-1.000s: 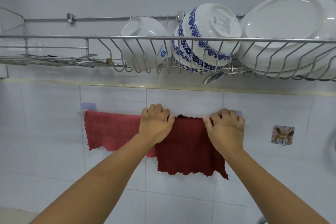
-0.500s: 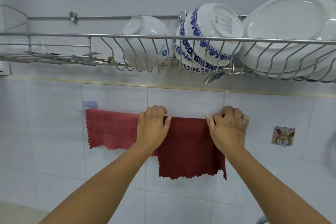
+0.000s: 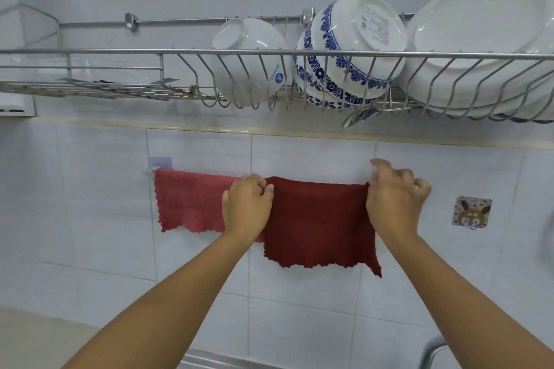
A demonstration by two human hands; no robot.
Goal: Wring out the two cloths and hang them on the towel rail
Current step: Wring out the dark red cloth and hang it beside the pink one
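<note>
Two cloths hang side by side over the towel rail (image 3: 149,171) on the tiled wall. The lighter red cloth (image 3: 189,201) is on the left and the dark red cloth (image 3: 317,222) on the right, overlapping it slightly. My left hand (image 3: 247,208) pinches the dark cloth's top left corner at the rail. At the cloth's top right corner, my right hand (image 3: 392,198) has its fingers loosening, some of them lifted off the fabric. Most of the rail is hidden under the cloths.
A wire dish rack (image 3: 269,52) is mounted above, holding a white bowl (image 3: 248,63), a blue-patterned bowl (image 3: 350,54) and white plates (image 3: 485,39). A sticker hook (image 3: 471,213) is on the wall at right. A tap (image 3: 431,352) and sink edge show at the bottom.
Both hands have slid apart along the rail, spreading the dark red cloth flatter. My right hand's fingers have begun lifting off it.
</note>
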